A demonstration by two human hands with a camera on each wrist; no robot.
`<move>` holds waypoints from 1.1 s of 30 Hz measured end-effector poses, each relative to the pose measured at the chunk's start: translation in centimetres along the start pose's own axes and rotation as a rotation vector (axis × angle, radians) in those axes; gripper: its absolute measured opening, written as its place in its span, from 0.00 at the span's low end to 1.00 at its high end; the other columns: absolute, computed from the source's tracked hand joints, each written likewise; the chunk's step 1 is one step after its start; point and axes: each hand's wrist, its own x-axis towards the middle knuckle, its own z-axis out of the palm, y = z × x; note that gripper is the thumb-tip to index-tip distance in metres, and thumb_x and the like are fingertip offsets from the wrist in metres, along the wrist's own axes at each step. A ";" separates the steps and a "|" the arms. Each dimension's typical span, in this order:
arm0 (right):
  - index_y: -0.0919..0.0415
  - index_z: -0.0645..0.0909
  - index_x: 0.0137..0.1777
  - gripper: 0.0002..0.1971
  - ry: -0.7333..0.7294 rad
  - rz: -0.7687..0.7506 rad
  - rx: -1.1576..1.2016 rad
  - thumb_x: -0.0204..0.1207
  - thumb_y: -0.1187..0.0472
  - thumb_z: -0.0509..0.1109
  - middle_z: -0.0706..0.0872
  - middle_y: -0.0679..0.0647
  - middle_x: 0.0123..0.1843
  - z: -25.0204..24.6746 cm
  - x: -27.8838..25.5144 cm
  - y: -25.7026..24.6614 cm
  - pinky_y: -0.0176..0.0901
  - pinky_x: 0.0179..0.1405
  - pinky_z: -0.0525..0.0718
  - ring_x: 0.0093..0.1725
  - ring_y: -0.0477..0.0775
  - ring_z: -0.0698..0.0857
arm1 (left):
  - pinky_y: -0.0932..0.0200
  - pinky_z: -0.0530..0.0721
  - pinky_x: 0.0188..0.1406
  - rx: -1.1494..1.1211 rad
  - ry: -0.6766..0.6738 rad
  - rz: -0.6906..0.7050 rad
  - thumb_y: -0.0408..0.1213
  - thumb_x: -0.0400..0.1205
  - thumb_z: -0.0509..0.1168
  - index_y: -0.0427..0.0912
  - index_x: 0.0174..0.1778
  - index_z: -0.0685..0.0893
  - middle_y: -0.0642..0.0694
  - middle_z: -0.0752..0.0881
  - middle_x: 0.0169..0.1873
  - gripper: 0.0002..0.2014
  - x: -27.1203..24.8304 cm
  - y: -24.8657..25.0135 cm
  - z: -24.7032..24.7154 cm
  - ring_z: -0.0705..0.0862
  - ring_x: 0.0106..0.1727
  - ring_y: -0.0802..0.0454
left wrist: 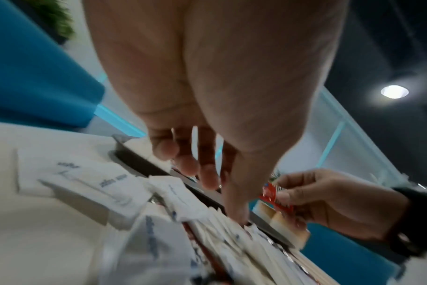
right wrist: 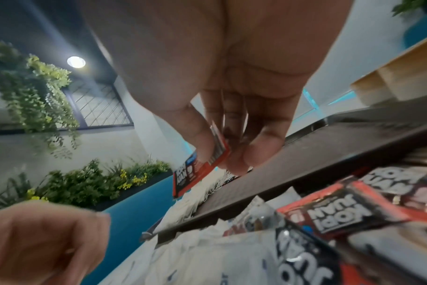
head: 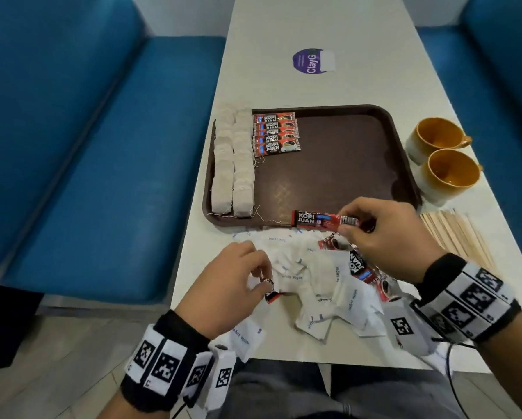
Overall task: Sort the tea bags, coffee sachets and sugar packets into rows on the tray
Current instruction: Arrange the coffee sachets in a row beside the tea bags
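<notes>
Tea bags [head: 233, 164] lined in two rows at the brown tray's [head: 401, 137] left edge; five coffee sachets [head: 277, 135] beside them. Left hand [head: 234, 285] pinching a sachet corner in the sugar packets [head: 323, 285] on the table [head: 283, 31]; right hand [head: 383, 234] pinching a coffee sachet [head: 320, 220]. No sugar placed yet.

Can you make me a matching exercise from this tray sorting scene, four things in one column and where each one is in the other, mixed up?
Things:
1. beige tea bags
2. red Kopi Juan coffee sachet lifted off the table
3. white sugar packets
4. two orange-lined mugs

Places:
A. loose pile on the white table, in front of the brown tray
B. pinched in the right hand
C. two rows along the tray's left side
D. on the table, right of the tray

Pairs: 1-C, 2-B, 3-A, 4-D
</notes>
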 end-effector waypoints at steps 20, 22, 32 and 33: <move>0.47 0.88 0.57 0.15 -0.102 0.247 -0.148 0.73 0.45 0.82 0.87 0.42 0.43 1.3 -3.0 3.7 0.40 0.47 0.85 0.44 0.44 0.86 | 0.66 0.78 0.41 0.041 -0.019 -0.078 0.36 0.75 0.80 0.59 0.41 0.73 0.61 0.75 0.42 0.20 -1.9 -0.8 1.9 0.79 0.41 0.61; 0.49 0.89 0.55 0.13 -0.104 0.258 -0.142 0.73 0.47 0.82 0.85 0.42 0.41 1.4 -2.7 3.7 0.39 0.45 0.83 0.41 0.44 0.84 | 0.62 0.81 0.43 0.029 0.010 -0.063 0.37 0.77 0.79 0.56 0.42 0.75 0.59 0.76 0.42 0.17 -1.5 -0.6 1.8 0.80 0.41 0.60; 0.48 0.88 0.41 0.07 0.081 0.200 0.094 0.72 0.50 0.83 0.89 0.42 0.37 -2.7 -2.8 1.6 0.35 0.31 0.78 0.37 0.42 0.85 | 0.63 0.84 0.47 -0.236 0.138 0.050 0.46 0.83 0.73 0.53 0.51 0.88 0.61 0.87 0.45 0.04 1.4 4.0 -0.2 0.87 0.48 0.57; 0.48 0.88 0.40 0.07 0.086 0.156 0.144 0.71 0.50 0.84 0.90 0.42 0.36 -2.9 -3.0 0.9 0.33 0.29 0.79 0.36 0.41 0.86 | 0.62 0.85 0.48 -0.274 0.124 0.039 0.52 0.83 0.72 0.53 0.56 0.89 0.61 0.87 0.49 0.10 1.9 4.4 -0.2 0.87 0.50 0.58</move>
